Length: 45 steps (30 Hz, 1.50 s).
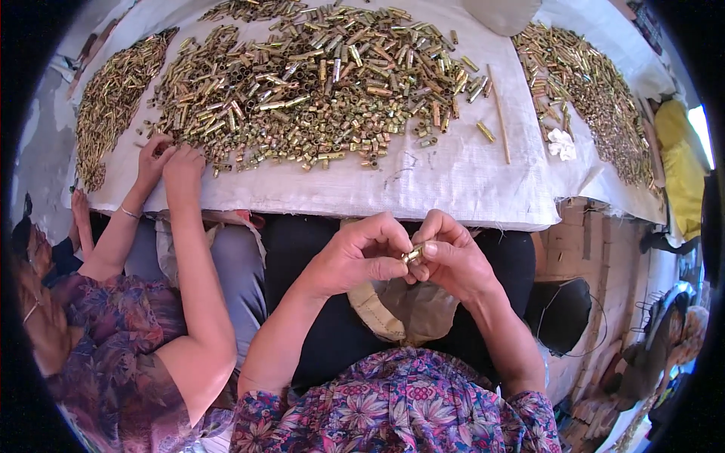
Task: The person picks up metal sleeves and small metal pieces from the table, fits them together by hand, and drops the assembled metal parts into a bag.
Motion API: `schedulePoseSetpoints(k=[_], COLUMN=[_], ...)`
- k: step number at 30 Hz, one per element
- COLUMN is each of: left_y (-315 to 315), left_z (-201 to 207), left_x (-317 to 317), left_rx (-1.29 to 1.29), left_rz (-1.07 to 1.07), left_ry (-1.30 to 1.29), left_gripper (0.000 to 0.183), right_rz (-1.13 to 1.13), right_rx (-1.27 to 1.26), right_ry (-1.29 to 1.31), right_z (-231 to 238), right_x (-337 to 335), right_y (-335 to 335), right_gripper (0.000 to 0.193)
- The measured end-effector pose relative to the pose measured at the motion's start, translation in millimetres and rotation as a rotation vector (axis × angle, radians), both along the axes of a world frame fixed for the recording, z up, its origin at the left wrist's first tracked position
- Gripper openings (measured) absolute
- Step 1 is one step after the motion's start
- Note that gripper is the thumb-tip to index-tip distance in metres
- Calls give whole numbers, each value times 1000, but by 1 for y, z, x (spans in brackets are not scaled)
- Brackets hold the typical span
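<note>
Above my lap, a small yellowish metal sleeve [413,256] sits between my fingertips. My left hand [351,255] pinches its left end between thumb and fingers. The thumb and curled fingers of my right hand [459,260] close on its other end. Fingers cover much of the piece, so its full shape does not show. Under my hands lies a tan and brown cloth or bag [430,311] across my lap. Just beyond them is the front edge of a white-covered table [468,192], heaped with loose metal sleeves and short rings [332,83].
At the left, a co-worker's hands [177,155] work at the pile's near edge. A thin wooden stick [499,113] and a single sleeve [485,131] lie right of the heap. Another pile [589,83] with a crumpled white scrap [561,144] lies farther right. A black container [563,313] stands beside my right knee.
</note>
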<state>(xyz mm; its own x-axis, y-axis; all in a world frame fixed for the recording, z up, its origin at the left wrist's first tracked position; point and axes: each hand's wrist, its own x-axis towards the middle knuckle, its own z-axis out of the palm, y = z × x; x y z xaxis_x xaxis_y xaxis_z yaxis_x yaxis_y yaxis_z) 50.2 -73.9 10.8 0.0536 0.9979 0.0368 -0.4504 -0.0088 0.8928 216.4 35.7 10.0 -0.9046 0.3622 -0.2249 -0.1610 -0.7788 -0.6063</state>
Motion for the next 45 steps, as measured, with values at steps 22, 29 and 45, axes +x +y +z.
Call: schedulePoseSetpoints(k=[22, 29, 45], left_y=[-16, 4, -9], left_z=[9, -8, 7], left_x=[-68, -83, -55], left_rx=[-339, -449, -318], left_rz=[816, 837, 732], left_ry=[1176, 1516, 659], left_gripper=[21, 21, 12], right_rz=[109, -250, -105], right_rx=[1162, 1748, 1568], right_ry=[-427, -261, -303], right_z=[35, 6, 7], right_x=[1, -95, -100], right_y=[24, 33, 24], right_gripper=[11, 12, 26])
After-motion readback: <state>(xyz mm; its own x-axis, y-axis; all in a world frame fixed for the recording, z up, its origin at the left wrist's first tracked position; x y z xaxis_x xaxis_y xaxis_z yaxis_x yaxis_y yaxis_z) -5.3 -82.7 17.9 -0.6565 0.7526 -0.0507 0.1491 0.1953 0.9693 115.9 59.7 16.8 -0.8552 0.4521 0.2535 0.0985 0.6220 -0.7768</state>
